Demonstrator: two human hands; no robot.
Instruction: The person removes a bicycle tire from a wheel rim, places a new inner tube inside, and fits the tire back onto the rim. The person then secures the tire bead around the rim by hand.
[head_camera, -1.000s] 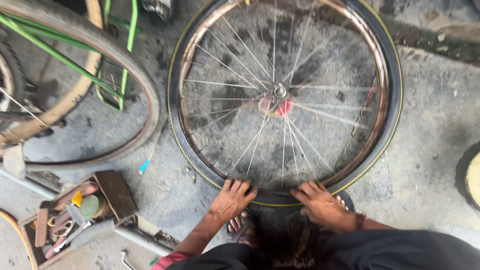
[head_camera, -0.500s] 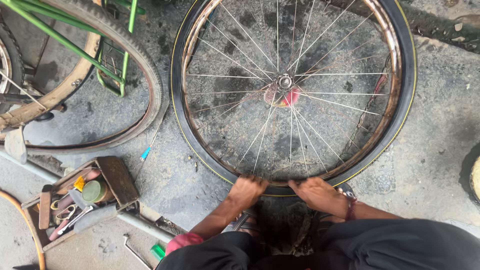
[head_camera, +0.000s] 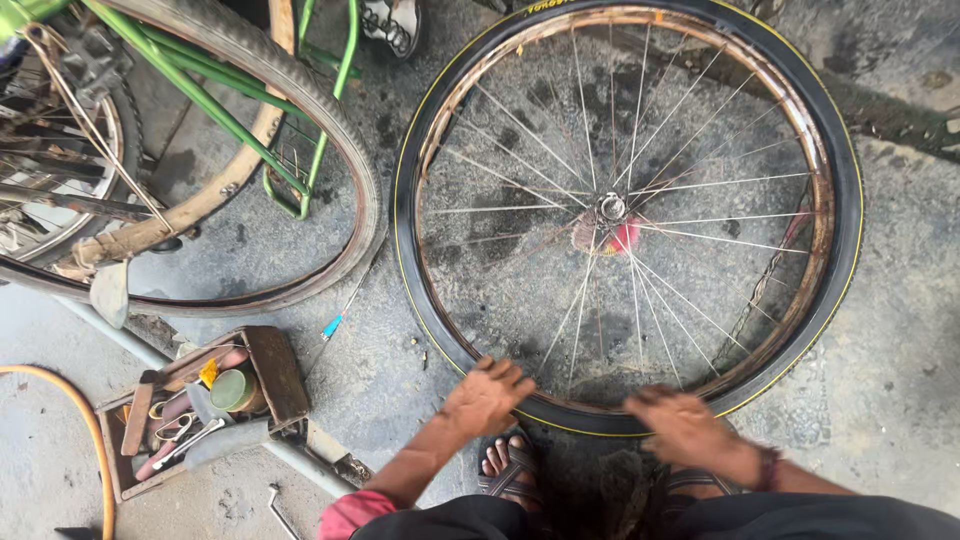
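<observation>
A spoked bicycle wheel (head_camera: 625, 215) with a rusty rim and a black tyre (head_camera: 845, 215) with a thin yellow line lies flat on the concrete. My left hand (head_camera: 487, 395) presses on the tyre at its near edge, fingers spread over the rubber. My right hand (head_camera: 680, 425) is on the same near edge further right, blurred by motion, fingers curled over the tyre. A bracelet sits on my right wrist. My sandalled feet (head_camera: 505, 465) stand just below the wheel.
A green-framed bicycle (head_camera: 200, 120) with a worn wheel stands at the left. A rusty open toolbox (head_camera: 195, 405) with scissors and small tools sits at the lower left, beside a metal bar and an orange hose (head_camera: 90, 440). Another person's sandalled foot (head_camera: 392, 25) shows at the top.
The view has shifted so the wheel sits more to the right. Both hands have stayed on the tyre's near edge and moved apart, the right one sliding rightward.
</observation>
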